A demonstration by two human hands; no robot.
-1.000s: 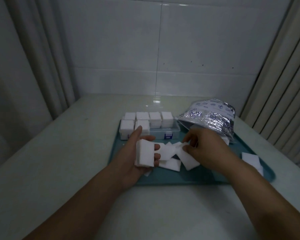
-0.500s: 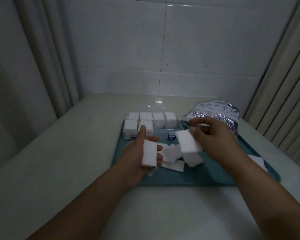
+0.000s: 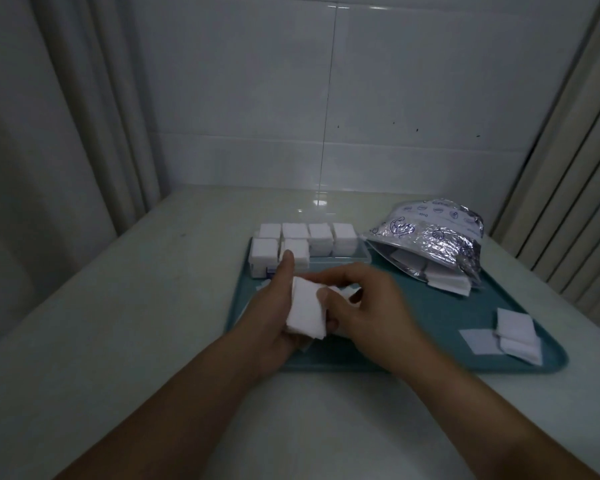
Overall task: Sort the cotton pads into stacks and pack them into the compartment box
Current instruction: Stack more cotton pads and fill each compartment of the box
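Two bare forearms are reaching in from the bottom edge over a pale desk (image 3: 125,341), meeting above the near left part of a teal tray (image 3: 430,306) that is lying on the desk. The left hand (image 3: 274,306) is gripping a small stack of white square cotton pads (image 3: 305,311), with the thumb pointing up behind the stack and the fingers curled under it. The right hand (image 3: 368,306) is touching the same stack from the right, its thumb pressing on the front of the pads and its fingers curling over the top edge, so both hands are grasping the stack together. A corner of another pad is peeking out just below the left hand, and more white is showing between the hands, too hidden to tell apart.

On the near right corner of the tray, a few loose pads (image 3: 503,336) are lying flat and overlapping, well apart from the hands. Farther back on the right, a crinkled silver foil bag (image 3: 437,242) is lying on its side with its open mouth facing the hands, and several pads are spilling from it onto the tray.

At the far left of the tray, just beyond the left thumb, a clear compartment box (image 3: 326,251) is sitting with six upright stacks of pads in it: four across the back row and two at the left of the front row. Behind the desk, a white tiled wall is rising, with pale curtains hanging on both sides
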